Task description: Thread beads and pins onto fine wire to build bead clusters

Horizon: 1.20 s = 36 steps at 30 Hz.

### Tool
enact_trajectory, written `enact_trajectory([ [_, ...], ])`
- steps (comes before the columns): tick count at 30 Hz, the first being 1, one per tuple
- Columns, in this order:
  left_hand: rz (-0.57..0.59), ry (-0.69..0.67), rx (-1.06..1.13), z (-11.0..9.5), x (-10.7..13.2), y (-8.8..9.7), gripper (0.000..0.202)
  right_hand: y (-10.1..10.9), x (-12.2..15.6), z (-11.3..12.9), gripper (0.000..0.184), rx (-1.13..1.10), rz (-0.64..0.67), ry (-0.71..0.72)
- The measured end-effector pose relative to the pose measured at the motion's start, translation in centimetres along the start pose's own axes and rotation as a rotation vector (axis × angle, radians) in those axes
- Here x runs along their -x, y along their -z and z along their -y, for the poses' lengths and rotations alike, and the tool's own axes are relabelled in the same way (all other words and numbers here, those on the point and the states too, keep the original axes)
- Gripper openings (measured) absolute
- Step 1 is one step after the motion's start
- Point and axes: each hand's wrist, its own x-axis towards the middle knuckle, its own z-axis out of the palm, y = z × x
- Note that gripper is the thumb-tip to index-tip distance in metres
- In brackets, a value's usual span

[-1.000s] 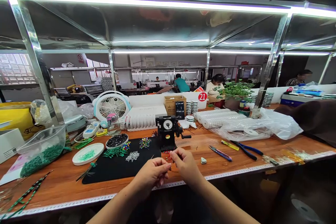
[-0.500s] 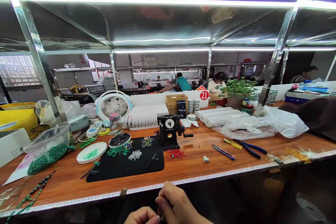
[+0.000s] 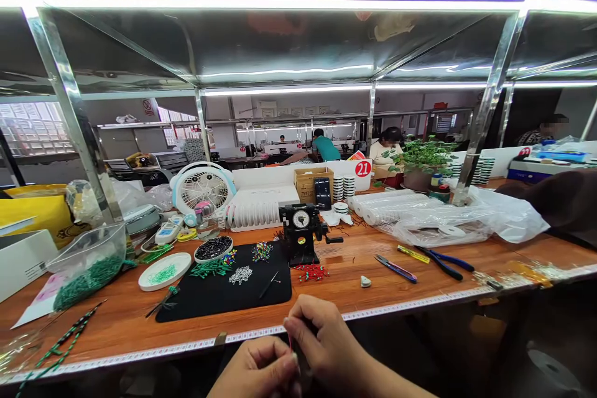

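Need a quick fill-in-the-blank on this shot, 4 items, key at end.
1. In front of the wooden bench, the left hand and right hand pinch a thin strand coloured ____.
2. The white dish at the back of the black mat holds ____ beads.
3. The red-headed pins lie to the ____ of the mat.
4. The round red sign beyond the bench reads ____.

Missing words: red; black; right; 21.
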Motion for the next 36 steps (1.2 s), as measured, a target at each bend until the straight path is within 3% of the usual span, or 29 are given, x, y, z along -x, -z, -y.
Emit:
enact_trajectory([
  [3, -0.023, -0.013, 0.039, -2.3, -0.2, -1.7, 0.034, 1.0, -1.5, 1.0, 0.022, -0.129, -0.028, -0.034],
  [7, -0.274, -0.071, 0.157, -4.3, 0.3, -2.6, 0.021, 1.2, -2.0, 0.8, 0.035, -0.375, -0.118, -0.127],
  [9, -0.391, -0.131, 0.224, -4.4, 0.5, -2.3, 0.019, 1.0, -1.5, 0.6, 0.039, -0.556, -0.063, -0.246],
  [11, -0.434, -0.199, 0.227, -4.0, 0.4, -1.8, 0.019, 0.7, -0.9, 0.4, 0.038, -0.709, 0.112, -0.343],
  [14, -0.433, -0.252, 0.150, -3.1, -0.1, -1.3, 0.020, -0.2, -0.3, 0.3, 0.036, -0.880, 0.318, -0.409],
  [20, -0.390, -0.274, 0.246, -2.3, -0.7, -1.2, 0.019, -1.8, -0.1, -0.3, 0.031, -1.057, 0.281, -0.484],
  [28, -0.427, -0.341, 0.279, -2.2, -1.2, -0.9, 0.015, -1.8, 0.4, -0.8, 0.030, -0.932, 0.329, -0.411],
  [33, -0.403, -0.193, 0.446, -2.2, -1.2, 0.2, 0.010, -1.6, 0.6, -1.3, 0.030, -0.864, 0.297, -0.438],
  [36, -0.328, -0.081, 0.463, -2.4, -0.6, 1.1, 0.009, -1.1, 0.6, -1.4, 0.031, -0.897, 0.268, -0.505],
])
